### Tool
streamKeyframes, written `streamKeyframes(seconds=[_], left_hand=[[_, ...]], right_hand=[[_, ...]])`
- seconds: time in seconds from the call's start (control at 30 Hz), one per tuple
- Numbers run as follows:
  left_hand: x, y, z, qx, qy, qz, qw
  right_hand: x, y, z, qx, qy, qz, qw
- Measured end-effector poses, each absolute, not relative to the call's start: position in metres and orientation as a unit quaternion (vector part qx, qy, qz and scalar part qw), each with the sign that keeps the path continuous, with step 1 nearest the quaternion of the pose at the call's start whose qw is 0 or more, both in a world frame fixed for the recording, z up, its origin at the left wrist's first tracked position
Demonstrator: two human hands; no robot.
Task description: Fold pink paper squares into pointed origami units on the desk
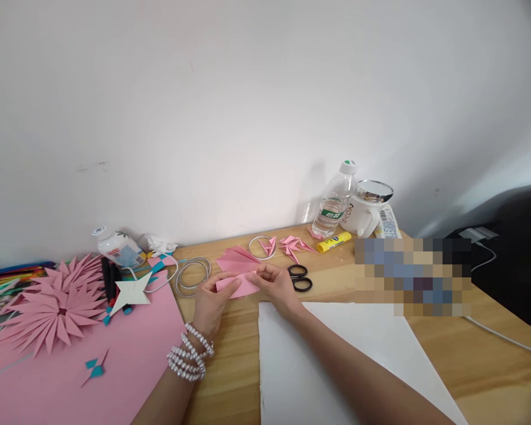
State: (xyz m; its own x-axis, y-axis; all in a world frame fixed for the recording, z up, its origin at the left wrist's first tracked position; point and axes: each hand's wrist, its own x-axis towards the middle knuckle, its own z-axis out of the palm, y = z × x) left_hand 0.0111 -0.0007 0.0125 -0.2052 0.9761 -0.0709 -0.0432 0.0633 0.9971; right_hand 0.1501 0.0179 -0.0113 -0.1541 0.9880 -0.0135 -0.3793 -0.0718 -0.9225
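A small folded piece of pink paper [238, 287] is held up between both hands above the wooden table. My left hand [215, 298] pinches its left end, thumb on the near face. At the other end, my right hand [274, 286] closes its thumb and fingers on the paper. More pink paper [236, 258] lies just behind it on the table. Black-handled scissors [300, 278] lie close to the right hand, their blades mostly hidden. Several folded pink paper pieces [294, 247] and a thin ring [262, 248] rest farther back.
A yellow glue stick [334, 242], a water bottle [335, 203] and a white mug [363, 209] stand or lie near the wall. White board [336, 366] lies under my right forearm. At left, pink folded stars [55, 310] rest on a pink sheet [128, 366], beside a coiled cable [192, 276].
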Motion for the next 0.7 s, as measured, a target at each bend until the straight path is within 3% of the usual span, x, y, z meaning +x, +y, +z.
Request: streamKeyframes(seconds=[0.23, 0.7], left_hand=[[0.0067, 0.0014, 0.0086, 0.474, 0.572, 0.525, 0.416], [0.0116, -0.0023, 0.0147, 0.516, 0.572, 0.475, 0.427]], right_hand=[[0.1502, 0.0194, -0.0138, -0.386, -0.415, 0.613, 0.551], [0.1512, 0.0179, -0.0120, -0.405, -0.504, 0.528, 0.551]])
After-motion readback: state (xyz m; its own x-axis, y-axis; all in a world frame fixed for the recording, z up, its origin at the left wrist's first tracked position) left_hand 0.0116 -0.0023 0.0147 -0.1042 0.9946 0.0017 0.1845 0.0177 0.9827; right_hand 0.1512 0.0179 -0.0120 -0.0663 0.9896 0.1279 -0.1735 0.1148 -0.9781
